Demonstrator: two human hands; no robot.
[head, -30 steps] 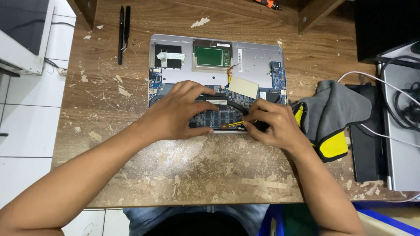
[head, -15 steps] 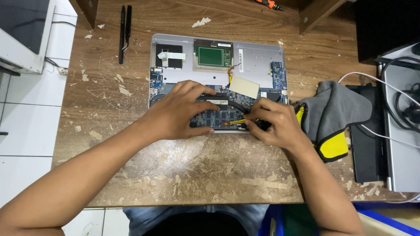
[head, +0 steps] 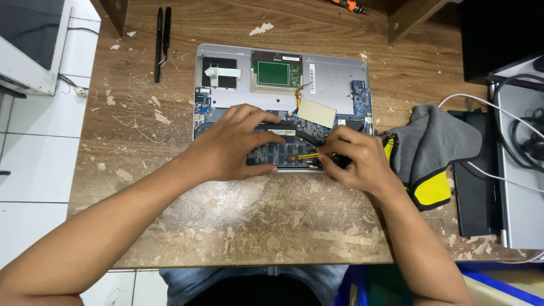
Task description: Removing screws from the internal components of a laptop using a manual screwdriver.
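The right hand (head: 354, 158) is curled tight, fingertips pinching a yellow-and-black tool (head: 309, 155) low on the near edge of the opened laptop (head: 334, 85). The left hand (head: 235, 144) lies flat and spread on the laptop's dark board, fingers loosely bent, gripping nothing. Right of the laptop lies a grey and yellow cloth (head: 430, 150); left of its far corner lie black tweezers (head: 162, 39) on the worn wooden table (head: 238, 221)
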